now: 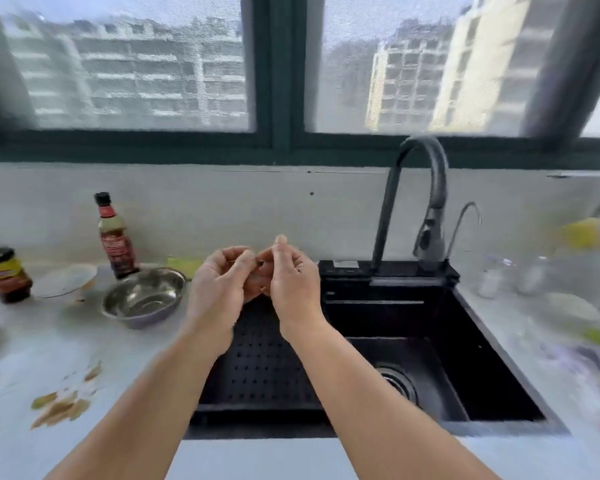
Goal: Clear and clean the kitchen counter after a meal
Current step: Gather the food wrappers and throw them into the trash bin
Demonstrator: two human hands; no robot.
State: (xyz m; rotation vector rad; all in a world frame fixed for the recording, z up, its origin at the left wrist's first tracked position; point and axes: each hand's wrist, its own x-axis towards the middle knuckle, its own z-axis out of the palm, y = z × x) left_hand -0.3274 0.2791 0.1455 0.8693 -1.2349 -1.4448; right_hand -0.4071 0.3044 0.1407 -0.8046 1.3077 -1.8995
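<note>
My left hand (pixel 222 282) and my right hand (pixel 293 275) are raised together above the back left of the black sink (pixel 492 362). Their fingertips meet around a small dark scrap (pixel 258 262); which hand grips it is unclear. Left of my hands, a steel bowl (pixel 144 296) stands on the pale counter (pixel 84 358). Behind the bowl stands a sauce bottle (pixel 115 237) with a red label. A white dish (pixel 65 280) and a dark jar (pixel 5 275) sit further left. Brown food scraps (pixel 61 407) lie on the counter at the near left.
A black faucet (pixel 416 202) and a thin second tap (pixel 465 220) rise behind the sink. A perforated black tray (pixel 257 362) fills the sink's left part; the drain (pixel 395 379) is on the right. Blurred clear containers (pixel 534 275) and a yellow thing (pixel 582 233) crowd the right counter.
</note>
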